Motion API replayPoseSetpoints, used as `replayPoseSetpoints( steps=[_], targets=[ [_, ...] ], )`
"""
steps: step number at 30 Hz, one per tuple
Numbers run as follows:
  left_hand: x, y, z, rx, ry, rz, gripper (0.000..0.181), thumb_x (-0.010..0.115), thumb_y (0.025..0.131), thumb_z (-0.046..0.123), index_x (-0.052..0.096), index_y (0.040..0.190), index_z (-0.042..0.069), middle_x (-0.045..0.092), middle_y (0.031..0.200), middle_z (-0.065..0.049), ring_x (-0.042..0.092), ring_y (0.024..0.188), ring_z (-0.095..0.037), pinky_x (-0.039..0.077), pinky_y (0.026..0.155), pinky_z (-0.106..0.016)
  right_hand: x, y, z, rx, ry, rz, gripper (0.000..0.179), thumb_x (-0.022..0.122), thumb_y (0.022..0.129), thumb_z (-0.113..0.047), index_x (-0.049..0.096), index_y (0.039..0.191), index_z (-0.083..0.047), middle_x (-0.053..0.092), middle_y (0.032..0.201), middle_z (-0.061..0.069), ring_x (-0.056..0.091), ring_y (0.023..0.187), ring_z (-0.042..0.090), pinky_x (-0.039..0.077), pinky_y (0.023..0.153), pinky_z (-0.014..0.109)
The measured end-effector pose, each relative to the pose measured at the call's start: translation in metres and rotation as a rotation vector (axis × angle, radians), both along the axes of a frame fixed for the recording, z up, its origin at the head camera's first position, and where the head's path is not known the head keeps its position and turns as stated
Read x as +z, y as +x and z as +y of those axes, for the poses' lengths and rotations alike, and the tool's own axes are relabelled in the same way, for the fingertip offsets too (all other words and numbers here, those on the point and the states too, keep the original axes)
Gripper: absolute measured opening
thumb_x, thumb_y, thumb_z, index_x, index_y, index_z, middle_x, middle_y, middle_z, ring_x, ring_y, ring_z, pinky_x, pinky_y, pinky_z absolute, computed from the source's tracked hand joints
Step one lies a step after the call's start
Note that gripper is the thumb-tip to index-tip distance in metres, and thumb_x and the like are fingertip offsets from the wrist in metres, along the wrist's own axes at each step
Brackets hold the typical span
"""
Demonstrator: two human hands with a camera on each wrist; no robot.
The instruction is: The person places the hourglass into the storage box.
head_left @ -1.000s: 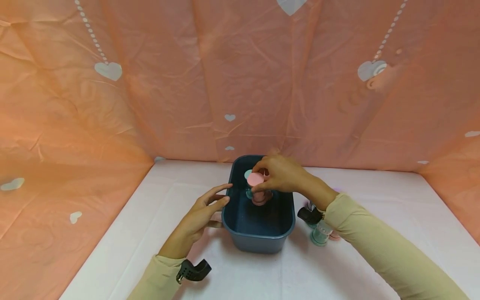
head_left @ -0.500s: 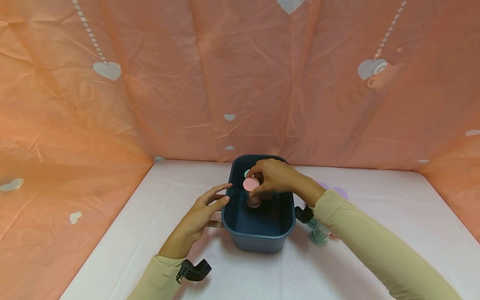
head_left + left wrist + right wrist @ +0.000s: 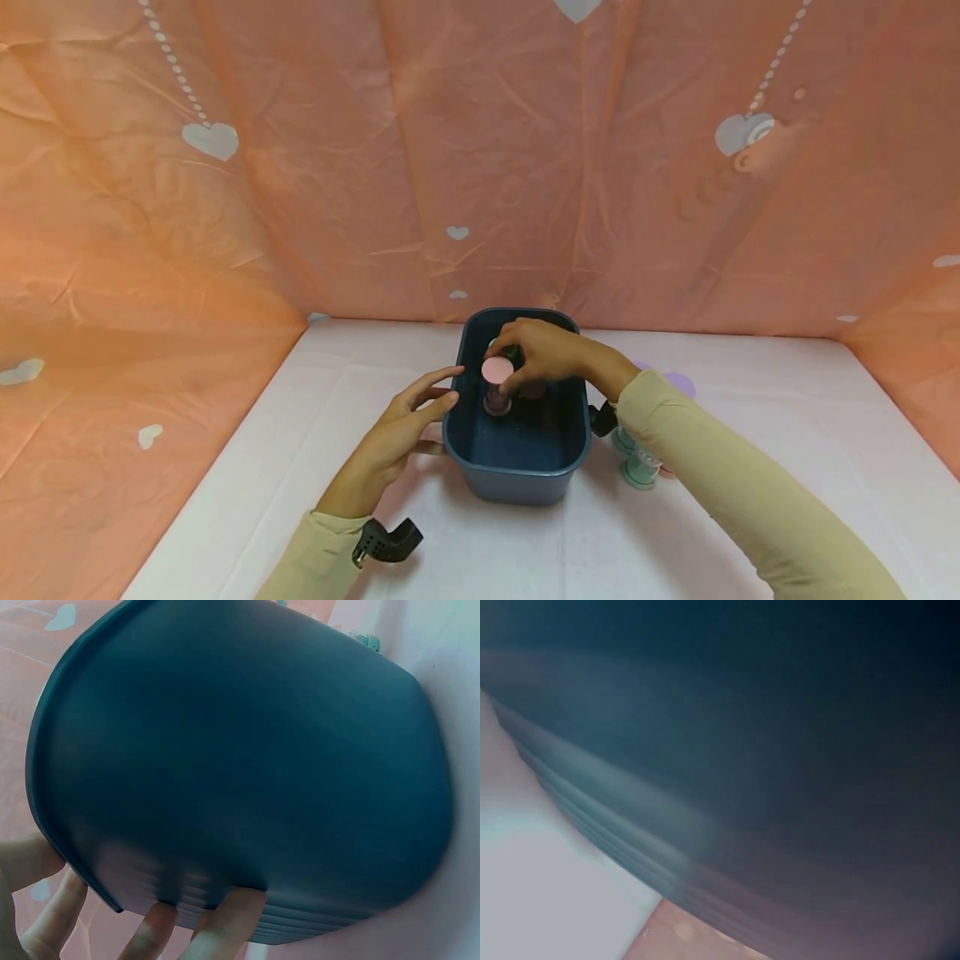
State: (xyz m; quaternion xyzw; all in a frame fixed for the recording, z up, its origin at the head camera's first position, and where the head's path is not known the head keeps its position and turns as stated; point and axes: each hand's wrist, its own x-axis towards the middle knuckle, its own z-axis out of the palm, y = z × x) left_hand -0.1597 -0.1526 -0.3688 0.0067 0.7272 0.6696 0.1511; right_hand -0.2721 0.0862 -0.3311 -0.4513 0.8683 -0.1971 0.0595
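Note:
A dark blue plastic bin [image 3: 513, 487] stands on the white-covered table. My right hand [image 3: 547, 354] reaches inside and grips a pink-capped sand timer [image 3: 497, 371], held upright near the bin's left inner wall. Behind it, other small items are mostly covered by the hand. My left hand [image 3: 397, 429] rests against the bin's left side with its fingers spread. In the left wrist view, its fingers [image 3: 225, 922] touch the rim and the ribbed outer wall [image 3: 247, 750]. Only the bin's outer side [image 3: 705, 750] fills most of the right wrist view; the hand is hidden there.
Right of the bin, a green sand timer [image 3: 640, 468] stands among several others, partly behind the right forearm. A purple cap [image 3: 679, 385] shows beyond the sleeve. An orange cloth [image 3: 510, 167] with pale hearts hangs behind the table.
My right hand has moved slightly left and down inside the bin, carrying the pink sand timer toward the left wall. The left hand and the bin stay where they were.

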Motion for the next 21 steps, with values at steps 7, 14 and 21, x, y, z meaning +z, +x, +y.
replayPoseSetpoints(
  steps=[7, 14, 21],
  targets=[
    [0.0000, 0.0000, 0.0012, 0.001, -0.002, -0.001, 0.047, 0.058, 0.101, 0.033, 0.049, 0.146, 0.027, 0.039, 0.147, -0.020, 0.054, 0.120, -0.037, 0.059, 0.070, -0.036, -0.0013, -0.0008, -0.0002, -0.008, 0.033, -0.031, 0.050, 0.084, 0.079, -0.038, 0.071, 0.123, -0.019, 0.063, 0.119, 0.003, 0.053, 0.110, 0.020, 0.048, 0.093, 0.038],
    [0.0006, -0.0003, 0.0013, 0.004, -0.010, 0.001, 0.044, 0.057, 0.102, 0.030, 0.050, 0.145, 0.027, 0.041, 0.145, -0.018, 0.055, 0.118, -0.036, 0.059, 0.070, -0.036, -0.0018, -0.0004, -0.0019, -0.037, 0.072, -0.028, 0.050, 0.082, 0.081, -0.040, 0.070, 0.125, -0.020, 0.062, 0.120, 0.002, 0.051, 0.111, 0.019, 0.048, 0.094, 0.038],
    [-0.0012, -0.0010, -0.0002, -0.003, -0.009, -0.006, 0.045, 0.057, 0.102, 0.029, 0.049, 0.146, 0.026, 0.041, 0.146, -0.019, 0.056, 0.117, -0.034, 0.059, 0.069, -0.036, -0.0036, 0.0013, -0.0054, -0.056, 0.088, -0.006, 0.049, 0.080, 0.083, -0.039, 0.069, 0.127, -0.020, 0.061, 0.120, 0.003, 0.051, 0.109, 0.019, 0.048, 0.092, 0.037]
  ],
)
